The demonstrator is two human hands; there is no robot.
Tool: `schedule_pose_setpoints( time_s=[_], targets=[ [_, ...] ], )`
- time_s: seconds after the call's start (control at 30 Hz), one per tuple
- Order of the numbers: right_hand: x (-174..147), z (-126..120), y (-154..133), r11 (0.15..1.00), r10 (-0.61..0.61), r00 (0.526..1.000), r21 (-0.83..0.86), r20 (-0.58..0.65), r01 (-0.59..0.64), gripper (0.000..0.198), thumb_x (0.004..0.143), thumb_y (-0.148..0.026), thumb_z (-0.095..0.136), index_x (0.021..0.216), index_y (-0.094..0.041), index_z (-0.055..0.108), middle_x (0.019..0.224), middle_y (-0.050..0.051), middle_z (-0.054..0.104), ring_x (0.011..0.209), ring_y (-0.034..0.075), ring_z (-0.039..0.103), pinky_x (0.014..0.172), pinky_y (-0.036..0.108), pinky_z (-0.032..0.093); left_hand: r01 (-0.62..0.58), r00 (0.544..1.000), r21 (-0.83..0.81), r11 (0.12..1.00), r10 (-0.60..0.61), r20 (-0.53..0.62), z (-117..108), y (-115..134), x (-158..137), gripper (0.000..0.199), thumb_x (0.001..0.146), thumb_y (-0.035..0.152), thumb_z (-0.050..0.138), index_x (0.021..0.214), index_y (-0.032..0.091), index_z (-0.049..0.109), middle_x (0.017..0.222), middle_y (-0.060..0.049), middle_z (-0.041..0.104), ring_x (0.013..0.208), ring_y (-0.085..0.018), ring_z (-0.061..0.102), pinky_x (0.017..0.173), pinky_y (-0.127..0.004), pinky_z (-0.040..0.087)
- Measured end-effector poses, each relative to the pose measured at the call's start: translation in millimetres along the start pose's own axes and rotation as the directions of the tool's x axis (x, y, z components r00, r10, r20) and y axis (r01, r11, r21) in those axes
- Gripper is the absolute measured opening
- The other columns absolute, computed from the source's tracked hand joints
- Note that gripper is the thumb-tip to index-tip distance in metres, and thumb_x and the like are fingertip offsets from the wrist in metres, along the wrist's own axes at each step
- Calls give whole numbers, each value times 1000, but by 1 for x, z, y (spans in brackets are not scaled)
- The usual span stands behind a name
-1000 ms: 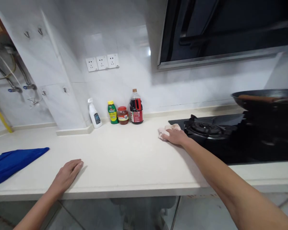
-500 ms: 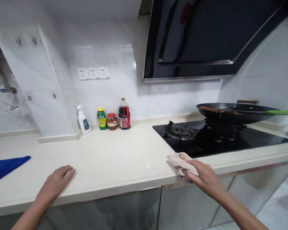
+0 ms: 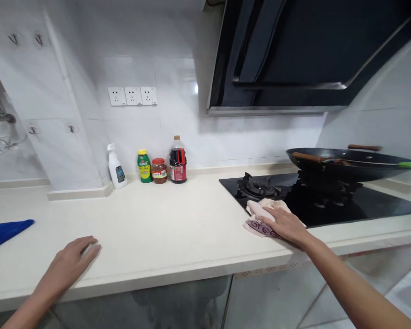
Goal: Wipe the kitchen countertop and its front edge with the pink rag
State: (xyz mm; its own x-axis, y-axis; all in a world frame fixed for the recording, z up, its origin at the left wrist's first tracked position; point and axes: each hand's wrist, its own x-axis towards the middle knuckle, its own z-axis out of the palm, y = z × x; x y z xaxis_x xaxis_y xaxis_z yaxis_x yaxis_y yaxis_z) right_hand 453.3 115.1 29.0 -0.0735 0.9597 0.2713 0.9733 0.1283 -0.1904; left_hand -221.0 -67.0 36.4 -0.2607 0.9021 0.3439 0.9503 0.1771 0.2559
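Note:
My right hand (image 3: pixel 285 224) presses a pale pink cloth (image 3: pixel 258 211) down at the near left corner of the black glass gas stove (image 3: pixel 291 201). Part of the cloth lies on the white countertop (image 3: pixel 178 224), and dark lettering shows on its loose end. The hand covers the middle of the cloth. At the left, my left hand (image 3: pixel 72 261) rests on the counter near the front edge, holding nothing, its thumb apart from the fingers. A folded blue item (image 3: pixel 7 232) lies on the counter beyond it, cut off by the frame.
Along the wall stand a white spray bottle (image 3: pixel 116 170), a green bottle with yellow cap (image 3: pixel 144 167), a red-lidded jar (image 3: pixel 159 171) and a dark sauce bottle (image 3: pixel 178 162). A wok (image 3: pixel 356 169) sits on the right burner, below the slanted range hood (image 3: pixel 294 55).
My right hand has moved the cloth from the counter's front edge up and inward onto the stove's corner, and the cloth is now spread flatter. My left hand stays resting on the counter.

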Motion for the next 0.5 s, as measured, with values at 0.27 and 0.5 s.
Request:
schedule_pose_setpoints(
  time_s=[0.27,0.5],
  targets=[
    [10,14,-89,915,-389,902,188,188,356,63,99,-66,34,153,-36,45,166,-1,25,154,30,16,125,51,17,3,1000,6,1000,-3,-7,-3,6,-2,56,88,65,49,117,23,73,133,-9,69,125,-32,62,106,-43,50],
    [84,15,-161,978,-197,937,127,289,166,68,99,-65,36,157,-30,37,168,11,17,153,40,10,117,70,15,11,1000,-5,1000,-12,-13,-6,11,-4,56,89,63,47,114,22,74,131,-11,70,124,-33,63,105,-42,50]
  ],
)
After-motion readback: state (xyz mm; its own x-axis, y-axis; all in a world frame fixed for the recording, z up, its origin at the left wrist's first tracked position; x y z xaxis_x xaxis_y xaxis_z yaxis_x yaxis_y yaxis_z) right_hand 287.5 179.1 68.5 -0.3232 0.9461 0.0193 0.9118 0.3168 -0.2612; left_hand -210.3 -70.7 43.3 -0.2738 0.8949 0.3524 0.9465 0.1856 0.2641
